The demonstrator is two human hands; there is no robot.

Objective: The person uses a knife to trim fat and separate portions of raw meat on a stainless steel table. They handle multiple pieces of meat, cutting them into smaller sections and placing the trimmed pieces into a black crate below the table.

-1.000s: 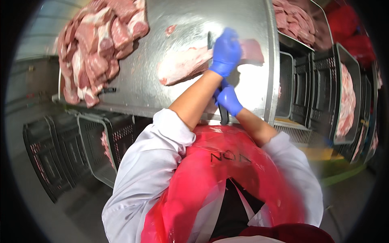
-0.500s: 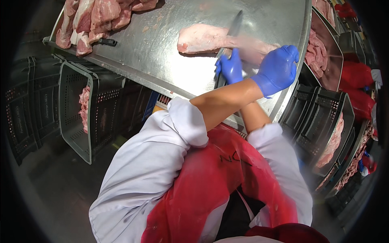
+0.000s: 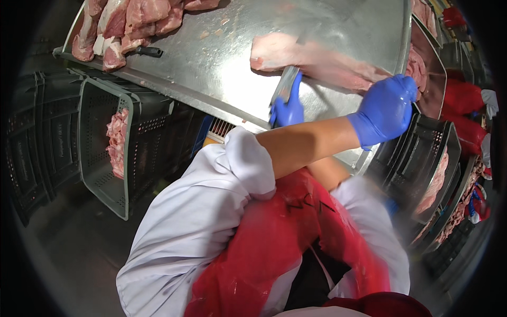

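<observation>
1. While the head view looks down on the steel table (image 3: 203, 74), one long pork cut (image 3: 311, 55) lies flat across its right half.
2. Left hand (image 3: 384, 113): crossed over to table's right edge, closed in a fist, apparently on the cut's right end; fingertips hidden.
3. Right hand (image 3: 288, 110): near the table's front edge, wrapped around a knife (image 3: 285, 83); handle mostly covered, blade at the cut's near side, tip blurred.
4. Doing it well, my call: steady tension from the left fist, blade low and nearly flat, smooth strokes, left fingers and crossed forearm clear of the edge.
5. Counts: two gloved hands, one long cut, one knife in hand, one loose black handle (image 3: 150, 51) at table's left front edge.
6. Meat pile (image 3: 142, 16), table's left end: one, pieces overlap, no exact count.
7. Grey crate (image 3: 96, 153) with scraps, below table's left: one; stacked others uncountable.
</observation>
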